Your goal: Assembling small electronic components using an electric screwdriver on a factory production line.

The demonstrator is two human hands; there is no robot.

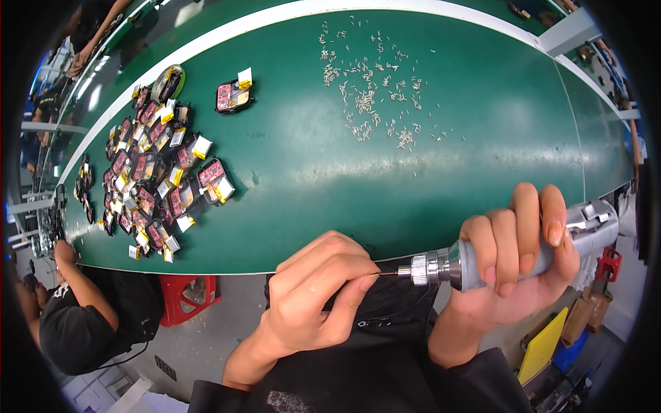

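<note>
Lower centre, my left hand (313, 292) pinches the thin bit (391, 273) (lightly is best, I'd judge) while my right hand (520, 251), wrapped round the grey driver (470, 268), should hold level.

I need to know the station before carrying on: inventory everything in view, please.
Table: one main, green, ahead
Heaped devices: too many to count, black with pink-red boards, table's left
Separate device: one, same colours, right of heap's top
Roll: one, yellow-green edge, heap's top
Small metal pieces: uncountable, silvery, table's far middle
Driver tool: one, grey and silver, in right hand
Stool: one, red, lower left
Panel: one, yellow, lower right
Co-worker: one nearby, black clothing, left; others beyond, partly visible
Hands: two, bare; left hand pinched at the tool's tip
</note>
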